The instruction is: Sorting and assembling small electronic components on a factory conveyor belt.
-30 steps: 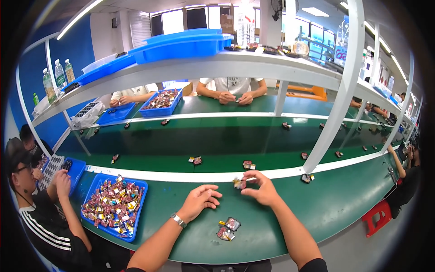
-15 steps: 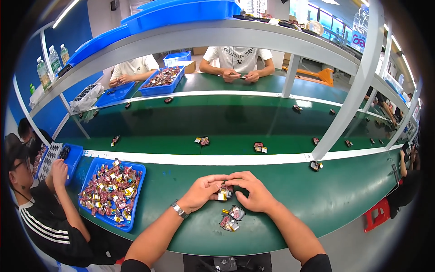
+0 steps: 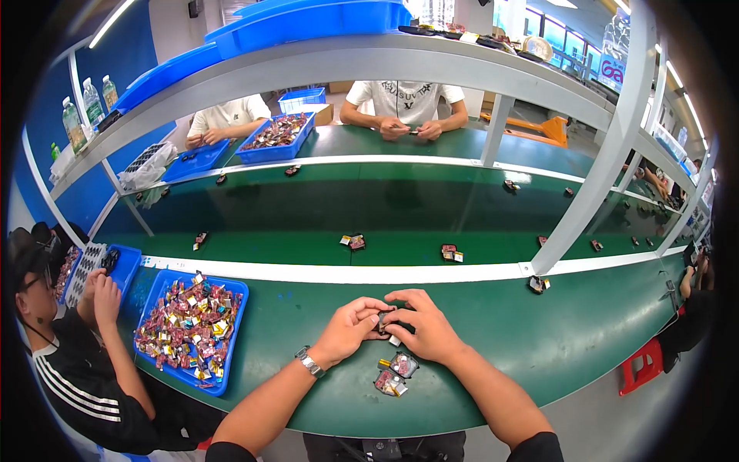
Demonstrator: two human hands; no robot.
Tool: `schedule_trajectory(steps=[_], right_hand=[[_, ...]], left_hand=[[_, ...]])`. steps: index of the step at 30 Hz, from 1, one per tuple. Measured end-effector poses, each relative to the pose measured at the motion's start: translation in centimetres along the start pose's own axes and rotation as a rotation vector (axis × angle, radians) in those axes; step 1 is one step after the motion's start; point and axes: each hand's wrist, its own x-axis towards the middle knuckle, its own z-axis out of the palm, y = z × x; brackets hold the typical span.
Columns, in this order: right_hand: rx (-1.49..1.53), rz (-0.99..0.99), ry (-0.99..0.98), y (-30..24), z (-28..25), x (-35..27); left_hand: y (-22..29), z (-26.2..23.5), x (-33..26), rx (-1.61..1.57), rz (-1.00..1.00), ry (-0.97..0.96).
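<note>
Both my hands meet over the green bench, fingers curled round a small dark-cased circuit-board assembly (image 3: 382,323). My left hand (image 3: 342,335), with a metal watch at the wrist, grips it from the left. On the other side my right hand (image 3: 431,331) pinches it between thumb and fingers. A small white piece (image 3: 393,340) shows below the right thumb; much of the assembly is covered by fingers. Just nearer to me lie two similar units, one in a clear-and-black case (image 3: 403,363) and one with a red board and a silver-yellow battery pouch (image 3: 389,383).
A blue bin (image 3: 240,323) heaped with red boards and battery pouches stands at my left, beside a seated co-worker (image 3: 69,362). Beyond a white rail (image 3: 331,272) runs a green belt (image 3: 292,245) carrying several assemblies. A grey post (image 3: 593,162) and shelf frame rise ahead.
The assembly in my hands has been turned, so its board face shows less. My right fingers have shifted on it. Pieces on the belt have moved a little to the right.
</note>
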Motion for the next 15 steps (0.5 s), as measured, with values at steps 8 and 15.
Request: schedule_trajectory(steps=[8,15], right_hand=[[-0.006,0.079,0.049,-0.33,0.35,-0.03],[0.009,0.067,0.029,-0.41,-0.02,-0.11]], left_hand=[[-0.25,-0.55,-0.10,-0.052,0.043,-0.120],[-0.44,-0.65,0.00,-0.034,0.050,-0.138]])
